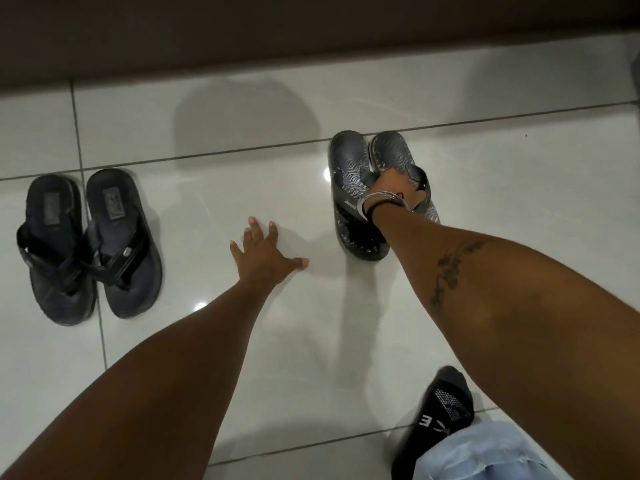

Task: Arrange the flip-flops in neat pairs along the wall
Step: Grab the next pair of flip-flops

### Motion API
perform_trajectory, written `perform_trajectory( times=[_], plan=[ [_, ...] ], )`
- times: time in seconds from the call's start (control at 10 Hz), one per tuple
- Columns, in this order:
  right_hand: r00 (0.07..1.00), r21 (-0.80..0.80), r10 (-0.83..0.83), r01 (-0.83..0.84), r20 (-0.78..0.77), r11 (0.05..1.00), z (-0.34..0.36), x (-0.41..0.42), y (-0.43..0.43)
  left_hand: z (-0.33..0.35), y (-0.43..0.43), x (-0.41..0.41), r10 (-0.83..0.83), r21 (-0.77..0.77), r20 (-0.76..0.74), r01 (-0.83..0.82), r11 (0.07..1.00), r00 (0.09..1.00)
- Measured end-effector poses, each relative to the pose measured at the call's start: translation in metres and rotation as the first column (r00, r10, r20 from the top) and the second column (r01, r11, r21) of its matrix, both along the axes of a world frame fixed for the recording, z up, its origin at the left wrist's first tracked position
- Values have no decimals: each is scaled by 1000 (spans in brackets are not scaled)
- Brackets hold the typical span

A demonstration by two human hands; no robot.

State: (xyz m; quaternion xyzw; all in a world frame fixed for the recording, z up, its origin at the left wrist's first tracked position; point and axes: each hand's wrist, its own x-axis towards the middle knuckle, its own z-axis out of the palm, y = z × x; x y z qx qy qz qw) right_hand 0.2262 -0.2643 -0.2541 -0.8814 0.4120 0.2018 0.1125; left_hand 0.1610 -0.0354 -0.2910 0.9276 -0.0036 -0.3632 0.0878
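Two pairs of flip-flops lie on the white tiled floor. A dark blue-black pair (pixel 91 244) sits side by side at the left, toes toward me. A grey pair with a wavy pattern (pixel 349 168) lies at centre right, its two soles touching. My right hand (pixel 396 187) is closed around the straps of this grey pair, with bangles on the wrist. My left hand (pixel 261 254) hovers low over bare floor between the two pairs, fingers spread and holding nothing.
A dark wall (pixel 311 32) runs across the top, with a strip of floor between it and both pairs. My foot in a black sock (pixel 440 410) and a light blue trouser leg (pixel 485 452) are at the bottom right.
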Motion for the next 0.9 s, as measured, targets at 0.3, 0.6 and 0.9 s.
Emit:
perform_trajectory(
  times=[0.3,0.6,0.9],
  plan=[
    [994,78,-109,107,26,991,-3,1,-3,-3,11,3,-76,0,-23,76,997,997],
    [997,24,-54,53,52,998,-11,-1,-2,-1,12,7,-56,-7,-70,56,998,996],
    [1000,33,8,-8,11,999,-6,-15,3,26,6,18,16,-41,-17,-17,999,1000]
  ],
)
